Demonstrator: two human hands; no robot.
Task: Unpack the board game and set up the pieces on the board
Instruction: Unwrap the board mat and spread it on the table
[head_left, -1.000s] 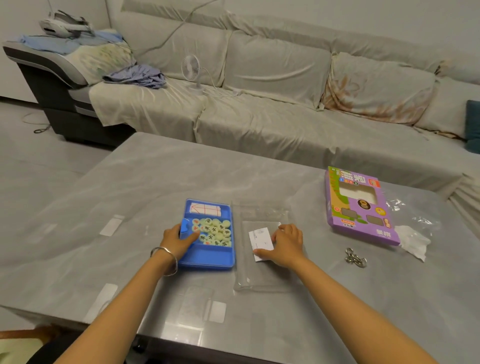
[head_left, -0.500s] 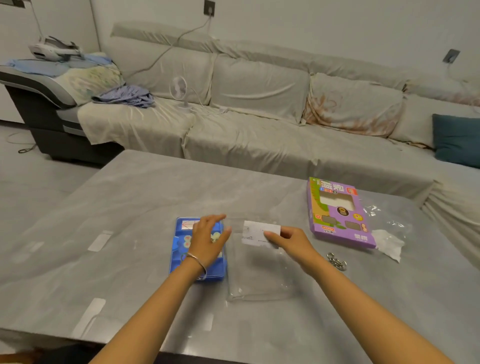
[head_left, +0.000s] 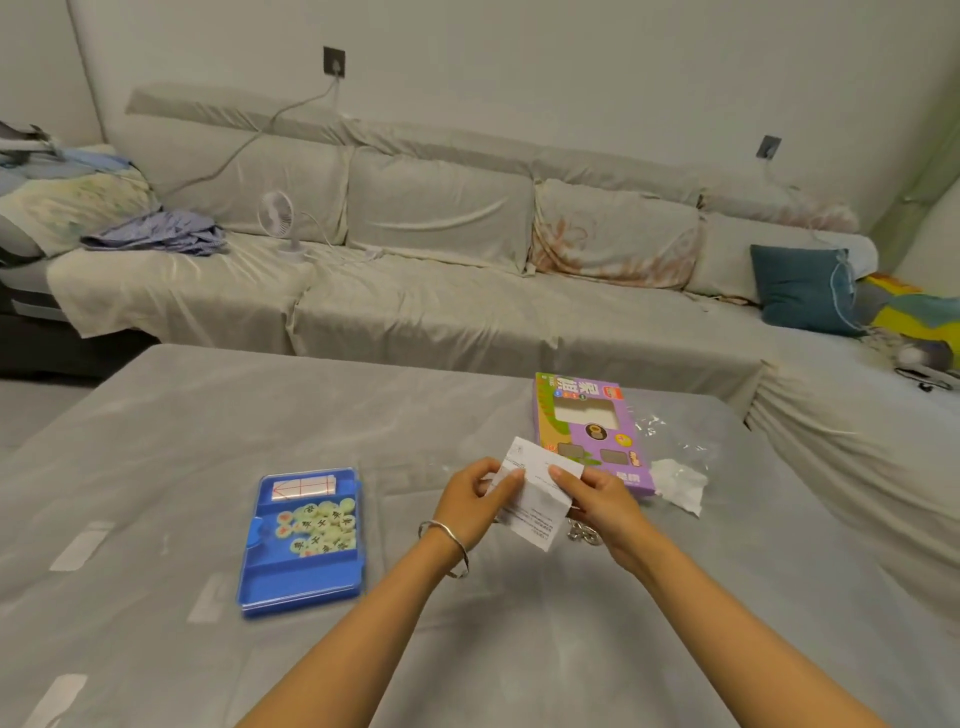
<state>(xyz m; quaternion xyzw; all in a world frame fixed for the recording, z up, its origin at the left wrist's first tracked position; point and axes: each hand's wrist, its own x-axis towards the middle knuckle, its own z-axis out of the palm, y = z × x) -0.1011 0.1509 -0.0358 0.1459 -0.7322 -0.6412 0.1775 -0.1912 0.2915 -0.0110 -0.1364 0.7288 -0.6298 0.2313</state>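
A blue plastic tray (head_left: 291, 582) lies on the grey table, left of my hands. It holds several pale round game pieces (head_left: 319, 525) and a folded white board with red lines (head_left: 304, 487) at its far end. Both hands hold a white paper leaflet (head_left: 537, 499) lifted above the table: my left hand (head_left: 475, 499) pinches its left edge, my right hand (head_left: 597, 493) pinches its right edge. The purple game box (head_left: 592, 431) lies just beyond my right hand.
A crumpled clear plastic wrapper (head_left: 675, 467) lies right of the box. Small metal rings (head_left: 584, 532) show below my right hand. A clear plastic lid lies flat on the table (head_left: 156, 415) under my hands, hard to make out. A sofa runs along the far side.
My left hand left the blue tray and joined the right hand on the leaflet. The leaflet rose off the clear lid and hangs unfolded between both hands.
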